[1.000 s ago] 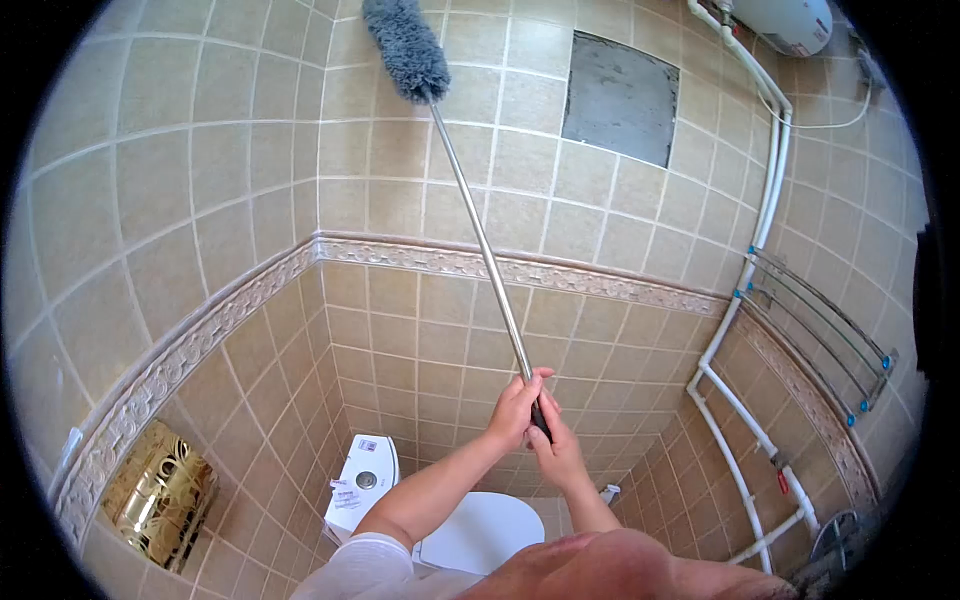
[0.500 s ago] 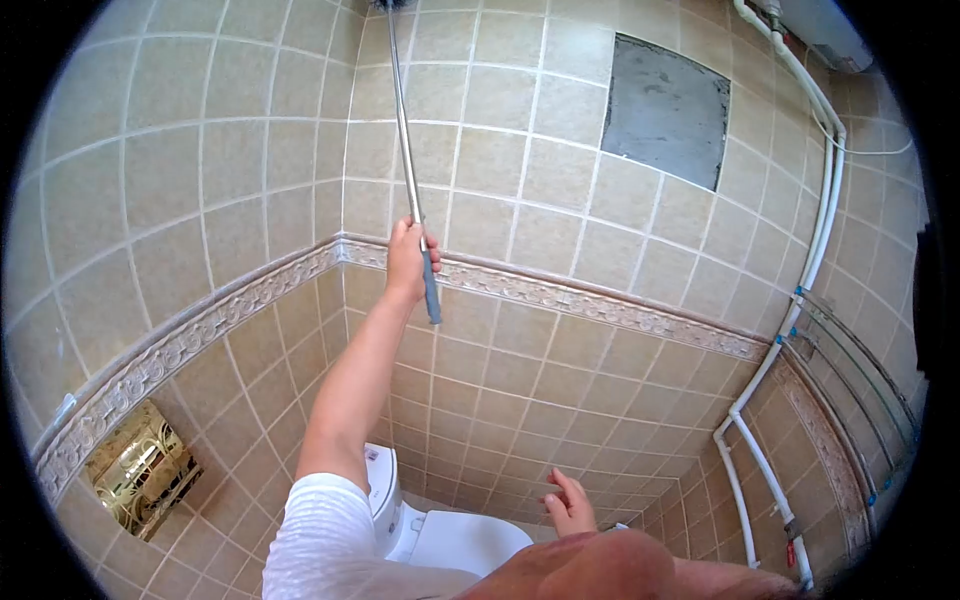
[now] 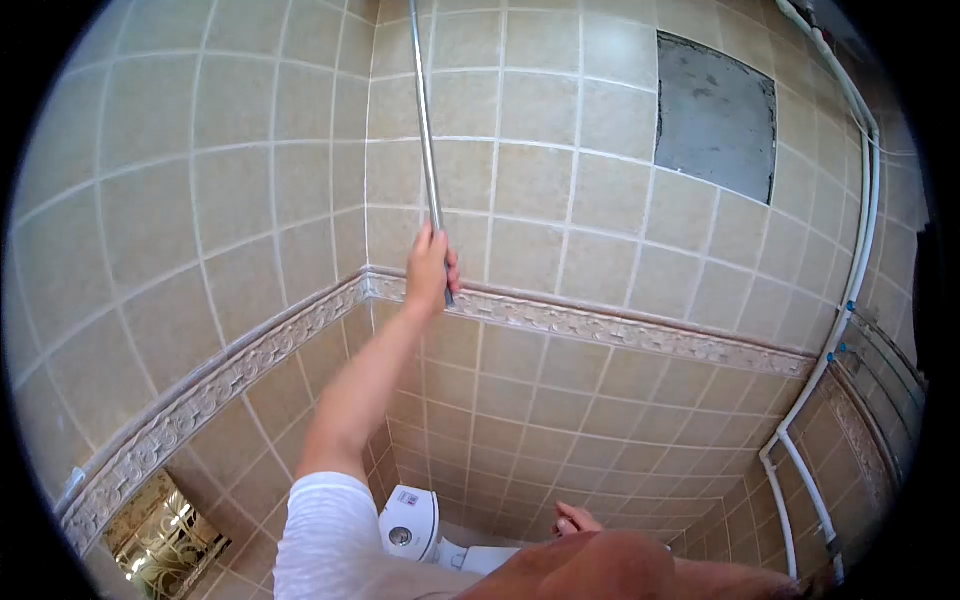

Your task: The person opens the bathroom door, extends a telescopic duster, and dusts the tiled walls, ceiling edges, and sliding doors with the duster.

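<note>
Pole [image 3: 426,130] was clasped near its lower end by the left hand [image 3: 428,272], apparently for high reach up the tiled wall [image 3: 540,180], while the right hand [image 3: 577,520] was held low, its degree of closure impossible to tell.

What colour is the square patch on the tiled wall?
The patch is mottled grey, clearest in the head view.

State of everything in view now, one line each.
Left hand: closed around pole
Right hand: off pole, fingers curled
Pole: raised, slightly tilted, top out of frame
Toilet tank: lid on
Toilet seat: mostly hidden, can't tell
Gray wall patch: untiled
</note>
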The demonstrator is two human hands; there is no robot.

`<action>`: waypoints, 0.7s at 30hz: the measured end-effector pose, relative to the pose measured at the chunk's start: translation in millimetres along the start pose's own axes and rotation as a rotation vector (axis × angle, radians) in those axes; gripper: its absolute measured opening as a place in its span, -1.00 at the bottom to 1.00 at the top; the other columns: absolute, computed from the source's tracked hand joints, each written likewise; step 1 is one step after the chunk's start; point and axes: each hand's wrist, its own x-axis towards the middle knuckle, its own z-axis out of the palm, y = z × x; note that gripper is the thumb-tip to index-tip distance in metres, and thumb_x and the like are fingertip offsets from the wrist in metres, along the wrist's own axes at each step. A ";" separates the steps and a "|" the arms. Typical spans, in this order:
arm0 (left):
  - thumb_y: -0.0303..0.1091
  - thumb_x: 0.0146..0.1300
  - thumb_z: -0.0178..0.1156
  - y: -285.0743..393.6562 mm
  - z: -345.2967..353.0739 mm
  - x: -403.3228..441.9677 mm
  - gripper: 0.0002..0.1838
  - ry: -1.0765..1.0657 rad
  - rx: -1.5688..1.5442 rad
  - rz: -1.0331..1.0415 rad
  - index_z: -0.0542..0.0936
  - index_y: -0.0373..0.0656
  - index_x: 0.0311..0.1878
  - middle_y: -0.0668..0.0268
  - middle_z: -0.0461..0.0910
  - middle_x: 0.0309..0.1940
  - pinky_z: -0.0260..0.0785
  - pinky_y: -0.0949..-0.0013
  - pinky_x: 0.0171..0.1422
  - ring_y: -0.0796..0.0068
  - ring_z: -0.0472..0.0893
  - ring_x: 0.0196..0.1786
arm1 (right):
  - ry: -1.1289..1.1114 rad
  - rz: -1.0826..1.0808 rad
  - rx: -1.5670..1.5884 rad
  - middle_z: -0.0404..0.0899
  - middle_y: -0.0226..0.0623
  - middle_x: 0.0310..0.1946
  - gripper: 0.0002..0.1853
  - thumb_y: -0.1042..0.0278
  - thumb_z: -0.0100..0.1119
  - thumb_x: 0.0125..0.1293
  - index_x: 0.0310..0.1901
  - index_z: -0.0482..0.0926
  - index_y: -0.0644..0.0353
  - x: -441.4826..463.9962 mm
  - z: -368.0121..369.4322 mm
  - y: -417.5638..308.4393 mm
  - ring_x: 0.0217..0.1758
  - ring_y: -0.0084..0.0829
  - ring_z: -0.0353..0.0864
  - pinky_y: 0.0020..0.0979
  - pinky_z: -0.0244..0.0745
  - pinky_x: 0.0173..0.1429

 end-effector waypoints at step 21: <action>-0.22 0.25 -0.10 74.3 136.8 177.3 -0.50 0.070 0.809 0.487 0.20 -0.14 0.25 -0.17 0.50 -0.17 0.31 0.02 0.01 -0.12 0.50 -0.07 | 0.156 0.242 -0.195 0.54 -0.31 -0.29 -0.61 0.25 -0.02 0.32 0.17 0.38 0.10 7.8 -1.6 34.7 -0.33 -0.56 0.45 -0.52 0.41 -0.18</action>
